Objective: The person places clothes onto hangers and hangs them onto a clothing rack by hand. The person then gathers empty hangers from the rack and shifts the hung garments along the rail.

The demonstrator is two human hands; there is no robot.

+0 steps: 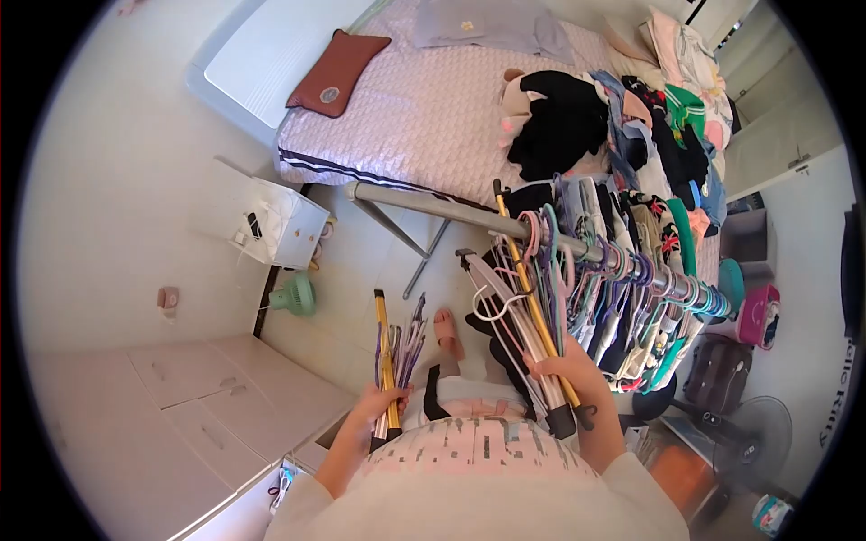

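My left hand [386,406], low in the middle of the head view, is closed round a bundle of clothes hangers [386,347]. Gold, purple and pale hangers stand upright in it, with dark ends. My right hand [570,371] grips a larger bundle of hangers [534,329], gold and pale pink with black ends, tilted to the left. A white hook sticks out of this bundle. Just behind it is a grey metal clothes rail [433,210]. Packed along the rail's right part are hanging clothes [622,316] on pink, purple and teal hangers.
Beyond the rail stands a bed [424,117] with a brown cushion [338,74] and heaped clothes [564,122]. A white nightstand [289,221] and green fan [293,296] are at left, near cabinets [198,397]. At right are a suitcase [717,374] and standing fan [753,442].
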